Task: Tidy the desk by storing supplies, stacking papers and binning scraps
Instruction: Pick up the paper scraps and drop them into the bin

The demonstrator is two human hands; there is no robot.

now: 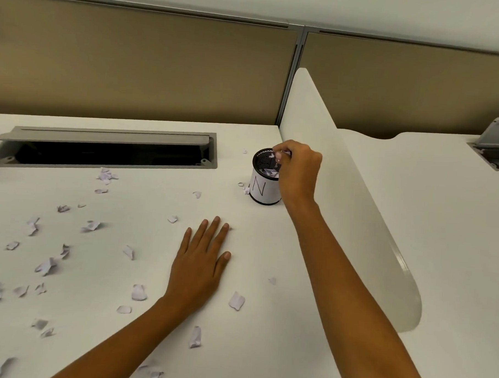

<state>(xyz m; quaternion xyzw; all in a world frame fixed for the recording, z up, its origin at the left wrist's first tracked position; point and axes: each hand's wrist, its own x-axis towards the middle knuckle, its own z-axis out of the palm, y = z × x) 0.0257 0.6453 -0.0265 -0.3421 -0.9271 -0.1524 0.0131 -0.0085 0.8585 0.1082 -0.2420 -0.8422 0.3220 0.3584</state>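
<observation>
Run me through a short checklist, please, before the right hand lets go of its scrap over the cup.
1. Right hand above the mesh cup opening: ok.
2. Pinched scrap held at the fingertips: ok, a small white piece shows.
3. Cup upright on the desk: ok.
4. Room left in the cup: cannot tell; scraps show inside, but the hand hides part of the opening.
5. Left hand out of the way: ok, flat on the desk, apart from the cup.
6. Desk free of loose scraps: not ok, many remain, some beside the cup's base.
</observation>
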